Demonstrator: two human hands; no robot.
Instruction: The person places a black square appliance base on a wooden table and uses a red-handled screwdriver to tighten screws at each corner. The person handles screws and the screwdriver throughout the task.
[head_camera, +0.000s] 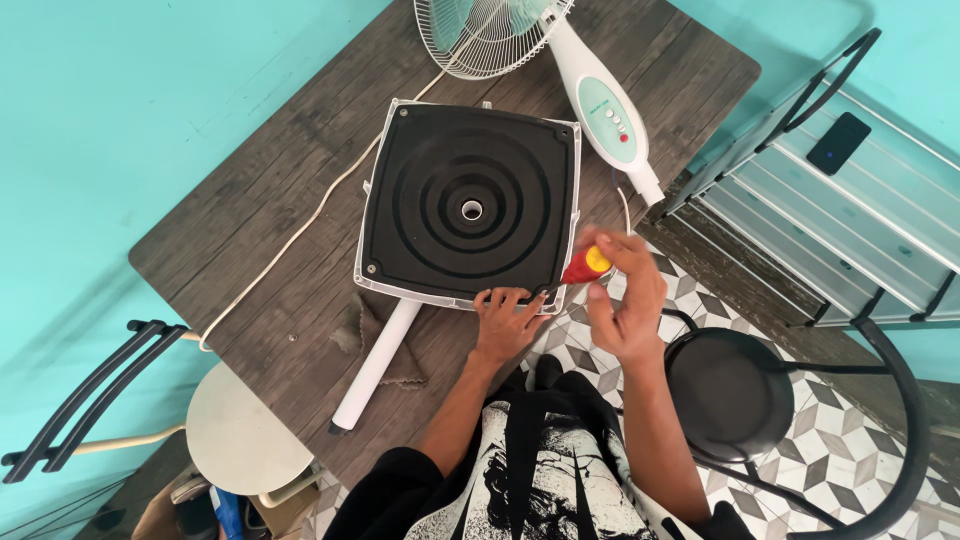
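Note:
A square fan base (468, 203) lies upside down on the dark wooden table (260, 240), its black ribbed underside facing up in a white rim. My left hand (505, 322) rests flat on the base's near edge, fingers spread. My right hand (625, 295) grips a screwdriver with a red and yellow handle (588, 265), its tip pointed at the base's near right corner. A white pole (377, 365) pokes out from under the base toward me.
The white fan body with a green button panel (608, 108) and the wire fan guard (483, 35) lie at the table's far end. A white cord (290, 250) runs across the table. A brown cloth (365, 335) lies by the pole. Chairs (760, 400) stand on both sides.

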